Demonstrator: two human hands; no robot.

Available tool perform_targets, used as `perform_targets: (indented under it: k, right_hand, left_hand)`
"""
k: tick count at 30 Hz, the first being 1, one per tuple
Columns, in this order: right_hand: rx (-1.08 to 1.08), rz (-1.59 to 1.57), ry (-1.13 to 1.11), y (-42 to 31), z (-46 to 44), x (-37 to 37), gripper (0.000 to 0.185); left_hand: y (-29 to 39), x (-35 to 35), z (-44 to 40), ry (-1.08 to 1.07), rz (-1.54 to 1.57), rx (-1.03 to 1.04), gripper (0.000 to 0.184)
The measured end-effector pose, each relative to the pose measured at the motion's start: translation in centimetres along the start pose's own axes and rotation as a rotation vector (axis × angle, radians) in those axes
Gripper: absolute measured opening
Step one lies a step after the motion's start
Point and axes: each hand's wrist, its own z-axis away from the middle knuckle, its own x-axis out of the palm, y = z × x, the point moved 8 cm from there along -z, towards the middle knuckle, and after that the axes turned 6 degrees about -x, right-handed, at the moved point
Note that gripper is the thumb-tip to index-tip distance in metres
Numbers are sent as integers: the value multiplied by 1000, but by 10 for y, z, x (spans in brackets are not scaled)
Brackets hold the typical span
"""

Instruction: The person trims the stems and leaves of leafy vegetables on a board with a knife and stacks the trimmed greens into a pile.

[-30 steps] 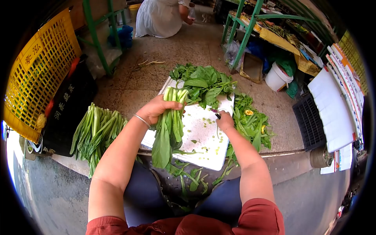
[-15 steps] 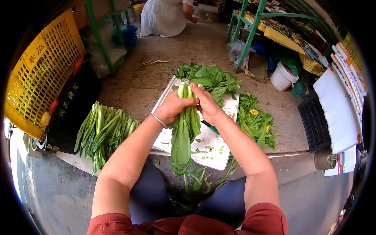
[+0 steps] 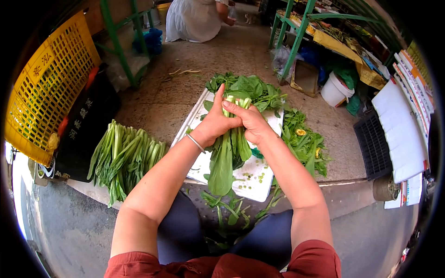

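A bunch of leafy greens (image 3: 220, 169) is held over the white board (image 3: 257, 183), pale stem ends up and broad leaves hanging toward me. My left hand (image 3: 214, 124) wraps its left side, one digit pointing up past the stems. On the other side my right hand (image 3: 254, 123) is closed round the stems, its thumb lying across them. The two hands touch. Partly covered by my right hand, a green object (image 3: 257, 153) lies on the board. Small cut bits of stem are scattered near the board's front edge.
Left of the board lies a row of long-stemmed greens (image 3: 123, 155), beside a black crate (image 3: 79, 123) and a yellow crate (image 3: 51, 76). Loose leaves (image 3: 303, 143) pile on the right. A white bucket (image 3: 336, 90) stands farther back. A person in white (image 3: 194, 21) crouches at the far end.
The held stem ends have shifted slightly right. A digit of my left hand now sticks up, and my right thumb has come down across the stems.
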Motion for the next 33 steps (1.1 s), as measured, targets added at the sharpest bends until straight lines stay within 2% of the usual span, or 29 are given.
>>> perform_targets:
  k: [4,7,9,12,14,16,24,27,29,33]
  right_hand:
    - [134,-50,55,4,9,-6,48]
    - [164,-45,83,5,11,-12,48]
    - [159,-32,95,7,10,-15,48]
    - [64,-10,133,4,8,-16,48]
    - [-105,85,305,-7,11,-25,45]
    - [-120,82,287,-7,11,-26,44]
    - [-167,115,221,-15,18,-12,44]
    - [-191,118,234,-20,20,-11,37]
    - [-121,126,127,-20,19,-4,28]
    - [-130,84,80,-32,16,-7,21]
  left_hand:
    - [1,4,0,-55,-24,-17,113]
    - [2,11,6,-109,22,-113,115]
    - [1,11,3,-106,-1,-105,115]
    - [-6,12,-2,-101,-4,-103,115]
    - [-11,11,-5,-95,21,-108,115]
    - [-17,16,-5,-125,90,-178,115]
    - [-12,18,1,-193,117,-171,115]
    - [-12,21,0,-253,176,-127,120]
    - [-9,24,1,-291,221,-75,120]
    - [4,28,1,-280,225,16,118]
